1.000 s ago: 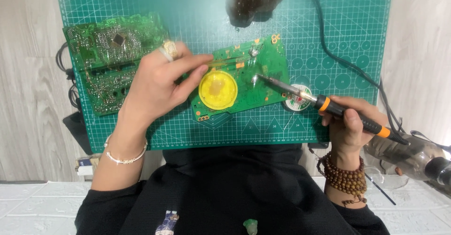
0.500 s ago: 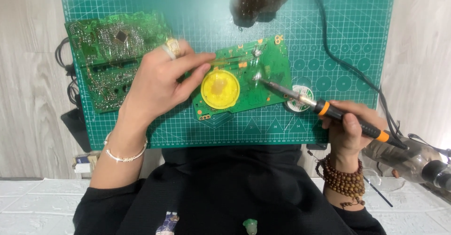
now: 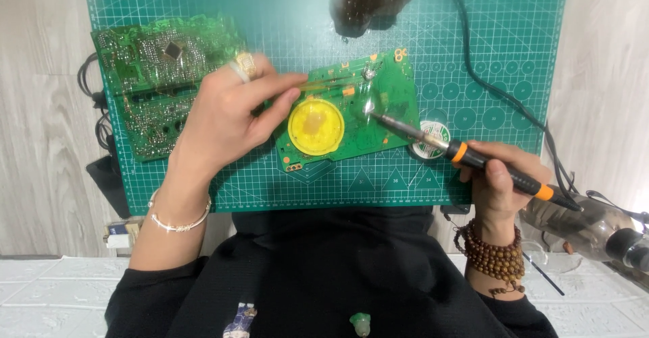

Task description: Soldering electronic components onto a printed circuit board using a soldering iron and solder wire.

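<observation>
A small green circuit board (image 3: pixel 378 101) with a round yellow disc (image 3: pixel 316 126) lies in the middle of the green cutting mat (image 3: pixel 284 13). My left hand (image 3: pixel 230 115), wearing a ring, pinches a thin wire or solder strand that runs across the board's upper edge. My right hand (image 3: pixel 497 176) grips a black soldering iron with orange bands (image 3: pixel 473 157); its tip touches the board near its right half. A small spool of solder (image 3: pixel 433 138) sits by the board's right edge, partly hidden behind the iron.
A larger green circuit board (image 3: pixel 159 74) lies at the mat's left, with black cables beyond it. A dark blurred object (image 3: pixel 368 0) hangs at the top centre. The iron's black cord (image 3: pixel 500 94) curves across the mat's right side. A clear bottle-like item (image 3: pixel 595 226) lies at the right.
The iron's tip has shifted slightly left and down along the small board. My left hand keeps its hold at the board's upper left.
</observation>
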